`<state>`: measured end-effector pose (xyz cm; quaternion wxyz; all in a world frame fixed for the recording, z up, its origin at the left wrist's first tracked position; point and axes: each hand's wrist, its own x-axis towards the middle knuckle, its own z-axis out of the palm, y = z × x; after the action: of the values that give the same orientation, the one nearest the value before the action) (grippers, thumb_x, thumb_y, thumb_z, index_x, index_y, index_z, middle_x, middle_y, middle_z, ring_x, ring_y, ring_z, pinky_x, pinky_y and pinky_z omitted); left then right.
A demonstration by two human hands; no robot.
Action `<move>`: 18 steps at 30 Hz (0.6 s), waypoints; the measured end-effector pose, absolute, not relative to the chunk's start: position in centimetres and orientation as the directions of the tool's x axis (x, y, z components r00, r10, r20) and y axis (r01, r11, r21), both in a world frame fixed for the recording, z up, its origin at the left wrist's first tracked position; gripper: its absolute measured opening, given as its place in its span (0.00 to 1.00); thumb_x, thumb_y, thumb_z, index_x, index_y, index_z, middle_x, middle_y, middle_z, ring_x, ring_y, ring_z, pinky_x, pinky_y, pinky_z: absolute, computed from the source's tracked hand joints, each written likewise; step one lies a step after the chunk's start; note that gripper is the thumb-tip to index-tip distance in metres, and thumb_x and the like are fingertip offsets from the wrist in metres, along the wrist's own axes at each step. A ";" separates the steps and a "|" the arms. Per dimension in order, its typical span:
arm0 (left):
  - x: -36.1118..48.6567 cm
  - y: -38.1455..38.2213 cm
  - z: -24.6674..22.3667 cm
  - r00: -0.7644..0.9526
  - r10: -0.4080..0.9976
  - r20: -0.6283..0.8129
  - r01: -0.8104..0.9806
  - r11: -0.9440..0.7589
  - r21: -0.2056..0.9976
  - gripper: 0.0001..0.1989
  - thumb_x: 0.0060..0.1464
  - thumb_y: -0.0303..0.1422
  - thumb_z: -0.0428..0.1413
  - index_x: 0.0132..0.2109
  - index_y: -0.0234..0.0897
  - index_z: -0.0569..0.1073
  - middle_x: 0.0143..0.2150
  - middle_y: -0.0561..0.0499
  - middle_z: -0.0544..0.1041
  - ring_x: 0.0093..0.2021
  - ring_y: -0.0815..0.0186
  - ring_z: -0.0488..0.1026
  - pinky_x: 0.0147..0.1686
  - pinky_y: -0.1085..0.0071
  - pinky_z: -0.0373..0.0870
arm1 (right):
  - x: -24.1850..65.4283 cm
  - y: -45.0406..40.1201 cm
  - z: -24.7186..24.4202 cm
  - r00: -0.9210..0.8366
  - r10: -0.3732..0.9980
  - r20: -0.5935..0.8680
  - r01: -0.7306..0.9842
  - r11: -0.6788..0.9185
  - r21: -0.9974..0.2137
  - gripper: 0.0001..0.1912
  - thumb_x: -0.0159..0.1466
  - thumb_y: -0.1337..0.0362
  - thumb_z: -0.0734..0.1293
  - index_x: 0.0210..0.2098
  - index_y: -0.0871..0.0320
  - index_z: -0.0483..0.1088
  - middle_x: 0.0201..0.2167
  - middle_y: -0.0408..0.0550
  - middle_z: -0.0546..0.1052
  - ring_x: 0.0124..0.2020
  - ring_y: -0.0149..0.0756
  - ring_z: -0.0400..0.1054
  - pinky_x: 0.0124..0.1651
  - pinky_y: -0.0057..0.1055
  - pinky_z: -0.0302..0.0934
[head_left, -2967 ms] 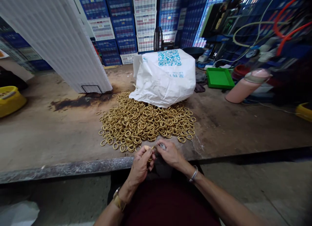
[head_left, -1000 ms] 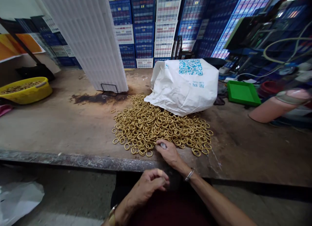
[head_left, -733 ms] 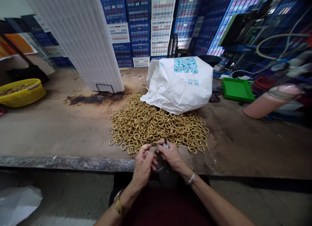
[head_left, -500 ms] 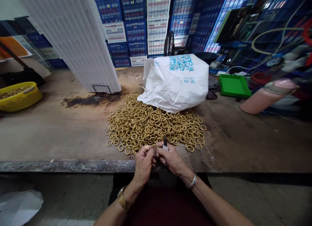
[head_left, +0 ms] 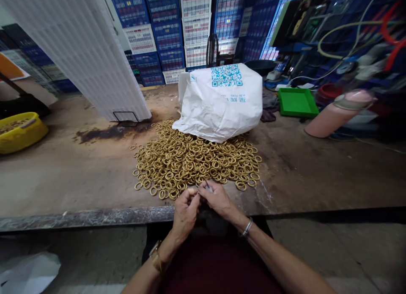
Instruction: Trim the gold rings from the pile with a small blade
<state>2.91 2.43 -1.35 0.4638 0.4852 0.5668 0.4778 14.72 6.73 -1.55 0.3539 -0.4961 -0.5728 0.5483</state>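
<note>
A wide heap of brass-coloured rings (head_left: 190,158) lies on the worktable in front of me. At its near edge, my left hand (head_left: 185,211) is closed in a pinch, with what looks like one ring mostly hidden by the fingers. My right hand (head_left: 218,201) is closed close beside it, fingertips nearly meeting the left ones. It grips a small grey tool (head_left: 209,187) with a thin dark tip that points up between thumb and forefinger. A white woven sack (head_left: 222,108) lies on the back of the heap.
A yellow basin (head_left: 23,135) stands at the left, near a tall white ribbed panel (head_left: 95,53) in a wire stand. To the right are a green tray (head_left: 298,103) and a pink bottle (head_left: 336,116). Blue and white crates (head_left: 171,42) are stacked behind the table (head_left: 95,171).
The view has shifted slightly, moving the scene left. My right hand has turned the grey tool, so its dark tip now appears thinner and tilted. Both hands stay together at the heap's edge.
</note>
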 end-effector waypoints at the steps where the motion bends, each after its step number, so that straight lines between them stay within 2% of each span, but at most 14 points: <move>1: 3.0 2.3 -1.3 -0.065 0.989 -0.130 0.037 0.132 0.991 0.10 0.51 0.38 0.51 0.32 0.35 0.69 0.22 0.56 0.66 0.19 0.74 0.61 0.21 0.78 0.59 | 14.7 6.7 -1.5 -0.263 0.953 -0.149 0.165 -0.108 -0.980 0.12 0.53 0.57 0.61 0.22 0.59 0.61 0.15 0.35 0.58 0.17 0.23 0.50 0.20 0.21 0.46; 3: 3.0 2.2 -1.2 0.004 0.974 -0.227 -0.099 0.226 0.969 0.12 0.51 0.41 0.50 0.32 0.35 0.66 0.21 0.57 0.65 0.17 0.76 0.59 0.18 0.79 0.56 | 14.8 6.5 -1.4 -0.288 0.942 -0.172 0.136 -0.138 -0.981 0.12 0.53 0.56 0.61 0.23 0.59 0.61 0.14 0.35 0.59 0.16 0.23 0.49 0.19 0.21 0.46; 5: 3.0 2.1 -1.2 0.057 0.963 -0.263 -0.213 0.269 0.939 0.14 0.52 0.42 0.50 0.30 0.35 0.64 0.21 0.57 0.65 0.17 0.77 0.60 0.17 0.80 0.56 | 14.8 6.5 -1.5 -0.325 0.924 -0.200 0.101 -0.176 -0.979 0.12 0.54 0.56 0.61 0.24 0.59 0.61 0.13 0.35 0.60 0.15 0.22 0.49 0.18 0.21 0.45; 9: 2.9 2.0 -1.2 0.085 0.955 -0.284 -0.302 0.296 0.906 0.14 0.51 0.43 0.51 0.30 0.35 0.63 0.23 0.56 0.66 0.18 0.77 0.61 0.17 0.80 0.57 | 15.1 6.7 -1.9 -0.276 0.939 -0.203 0.107 -0.180 -0.978 0.11 0.56 0.57 0.59 0.25 0.59 0.62 0.15 0.37 0.63 0.14 0.23 0.51 0.18 0.21 0.47; 12: 2.9 2.0 -1.1 0.057 0.954 -0.293 -0.282 0.297 0.912 0.14 0.50 0.43 0.52 0.31 0.35 0.63 0.25 0.55 0.67 0.19 0.76 0.62 0.17 0.80 0.58 | 15.5 6.6 -2.2 -0.213 0.974 -0.078 0.275 -0.017 -0.961 0.08 0.56 0.63 0.59 0.24 0.60 0.64 0.17 0.39 0.65 0.19 0.25 0.56 0.23 0.22 0.50; 15: 2.9 2.0 -1.2 0.036 0.963 -0.267 -0.228 0.268 0.936 0.15 0.50 0.44 0.51 0.31 0.35 0.63 0.26 0.55 0.67 0.21 0.75 0.63 0.17 0.80 0.59 | 15.9 6.3 -2.2 -0.311 0.950 0.045 0.444 0.186 -0.876 0.07 0.55 0.67 0.58 0.22 0.59 0.65 0.17 0.40 0.65 0.20 0.26 0.56 0.24 0.22 0.49; 18: 2.8 2.0 -1.4 0.027 0.972 -0.235 -0.164 0.236 0.958 0.16 0.50 0.45 0.50 0.30 0.35 0.63 0.25 0.55 0.66 0.20 0.75 0.62 0.17 0.80 0.59 | 16.0 5.8 -2.3 -0.402 0.911 0.089 0.532 0.311 -0.788 0.08 0.55 0.70 0.57 0.22 0.58 0.65 0.17 0.40 0.65 0.19 0.26 0.55 0.24 0.23 0.47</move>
<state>2.80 1.97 -1.43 0.5976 0.3954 0.5107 0.4751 16.01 5.84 -2.33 0.2738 -0.4734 -0.7620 0.3468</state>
